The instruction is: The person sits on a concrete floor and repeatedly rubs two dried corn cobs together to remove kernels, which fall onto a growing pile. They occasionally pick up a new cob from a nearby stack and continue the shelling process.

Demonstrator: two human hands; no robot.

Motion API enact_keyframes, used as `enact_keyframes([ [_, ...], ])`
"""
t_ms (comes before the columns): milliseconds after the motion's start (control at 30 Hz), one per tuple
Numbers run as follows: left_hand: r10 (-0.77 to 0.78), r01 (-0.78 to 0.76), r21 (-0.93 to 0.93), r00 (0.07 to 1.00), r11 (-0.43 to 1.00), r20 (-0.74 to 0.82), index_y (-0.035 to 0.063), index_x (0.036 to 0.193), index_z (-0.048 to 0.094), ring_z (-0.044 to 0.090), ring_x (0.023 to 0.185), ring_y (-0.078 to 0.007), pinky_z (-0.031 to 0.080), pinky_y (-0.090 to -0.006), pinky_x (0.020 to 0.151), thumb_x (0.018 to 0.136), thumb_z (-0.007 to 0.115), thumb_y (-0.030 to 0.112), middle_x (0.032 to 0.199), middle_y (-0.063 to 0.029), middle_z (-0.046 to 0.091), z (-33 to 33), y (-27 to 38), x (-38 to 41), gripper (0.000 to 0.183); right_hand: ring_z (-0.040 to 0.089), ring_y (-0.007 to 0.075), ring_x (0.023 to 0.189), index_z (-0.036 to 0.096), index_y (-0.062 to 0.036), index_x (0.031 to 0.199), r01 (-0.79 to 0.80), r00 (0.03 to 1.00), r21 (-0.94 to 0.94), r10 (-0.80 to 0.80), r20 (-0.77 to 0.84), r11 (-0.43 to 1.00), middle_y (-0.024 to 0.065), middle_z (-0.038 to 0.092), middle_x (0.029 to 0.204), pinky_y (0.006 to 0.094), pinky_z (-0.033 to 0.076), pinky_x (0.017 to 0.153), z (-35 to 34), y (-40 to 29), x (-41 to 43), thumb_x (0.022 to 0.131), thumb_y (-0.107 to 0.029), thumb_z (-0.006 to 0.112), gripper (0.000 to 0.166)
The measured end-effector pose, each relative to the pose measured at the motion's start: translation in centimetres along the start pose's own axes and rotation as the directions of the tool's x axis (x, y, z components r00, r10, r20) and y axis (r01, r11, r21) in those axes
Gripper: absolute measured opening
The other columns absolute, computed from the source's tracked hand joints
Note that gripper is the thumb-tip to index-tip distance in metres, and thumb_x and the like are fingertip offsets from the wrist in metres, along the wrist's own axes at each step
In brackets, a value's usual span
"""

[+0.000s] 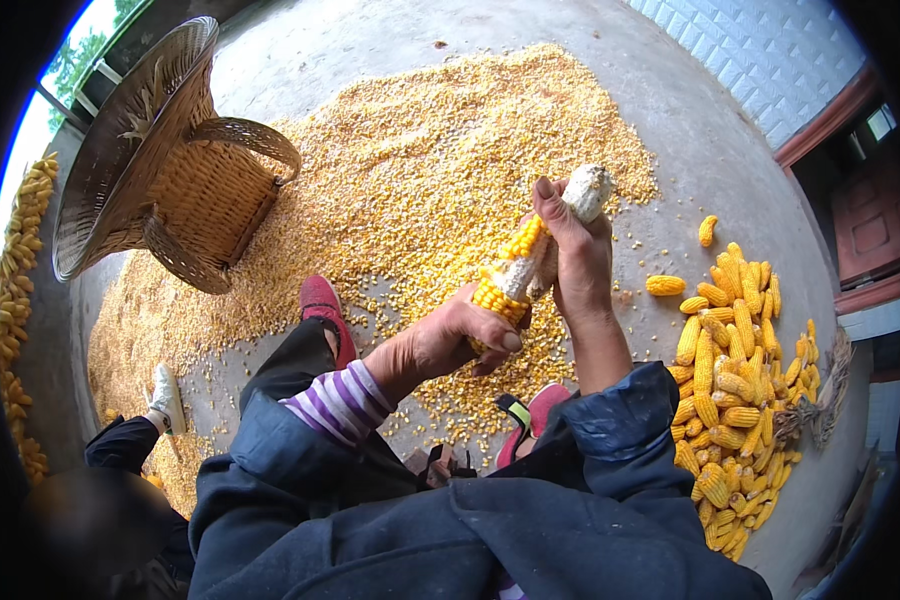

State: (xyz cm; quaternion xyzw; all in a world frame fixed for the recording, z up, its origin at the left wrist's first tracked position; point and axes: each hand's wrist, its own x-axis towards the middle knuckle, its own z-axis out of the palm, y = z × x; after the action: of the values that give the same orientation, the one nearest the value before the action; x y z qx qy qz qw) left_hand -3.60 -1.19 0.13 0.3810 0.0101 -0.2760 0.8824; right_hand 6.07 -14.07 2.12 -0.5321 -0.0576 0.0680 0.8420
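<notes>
A partly shelled ear of yellow corn (499, 296) lies in my left hand (465, 330), its fingers wrapped around the lower end. Rows of kernels remain on it, and pale bare cob shows between them. My right hand (586, 259) grips a whitish bare corncob (589, 191), whose rounded end sticks out above the thumb. The cob's lower part lies against the ear. Both hands are tilted together over a broad spread of loose corn kernels (450, 142) on the concrete floor. My fingers hide part of both pieces.
A wide-rimmed wicker basket (202, 199) with two handles stands at the left among the kernels. Whole ears (727, 405) are heaped to my right. More ears (16, 300) line the far left. Another person's dark sleeve (124, 444) shows at lower left. My red shoes rest among kernels.
</notes>
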Motion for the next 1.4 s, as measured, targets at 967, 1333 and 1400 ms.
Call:
enact_keyframes([
  [967,0.703,0.32,0.922,0.707,-0.218,-0.079,0.0025,0.081,0.051,0.062,0.057,-0.0318,0.049,-0.042,0.054,0.07,0.066,0.013,0.064,-0.017,0.061,-0.6,-0.5,1.4,0.022,0.059,0.0099,0.065,0.061,-0.0027,0.083,0.119,0.993,-0.342,-0.102,0.067,0.932,0.0019,0.063,0.071,0.0256,0.048,0.057,-0.5,2.4,-0.1,0.08,-0.005,0.072,0.011],
  [1333,0.189,-0.006,0.726,0.967,0.688,-0.171,-0.0026,0.082,0.058,0.058,0.053,-0.0126,0.046,-0.0308,0.051,0.07,0.072,0.018,0.063,-0.0058,0.06,0.5,2.2,0.1,0.028,0.06,0.0104,0.07,0.063,-0.0058,0.089,-0.066,0.997,-0.13,0.06,-0.049,0.989,0.0014,0.064,0.076,0.0266,0.048,0.063,-0.9,0.1,0.3,0.081,-0.014,0.074,0.016],
  [1400,0.481,0.019,0.933,0.853,0.359,-0.202,-0.0007,0.086,0.055,0.059,0.051,-0.0178,0.045,-0.0325,0.048,0.072,0.069,0.018,0.061,-0.0094,0.06,-0.3,1.4,0.7,0.028,0.06,0.0116,0.073,0.063,-0.0061,0.095,-0.179,0.982,-0.019,0.18,0.052,0.984,0.0023,0.064,0.081,0.0269,0.049,0.065,-1.0,0.4,0.3,0.081,-0.016,0.074,0.02],
])
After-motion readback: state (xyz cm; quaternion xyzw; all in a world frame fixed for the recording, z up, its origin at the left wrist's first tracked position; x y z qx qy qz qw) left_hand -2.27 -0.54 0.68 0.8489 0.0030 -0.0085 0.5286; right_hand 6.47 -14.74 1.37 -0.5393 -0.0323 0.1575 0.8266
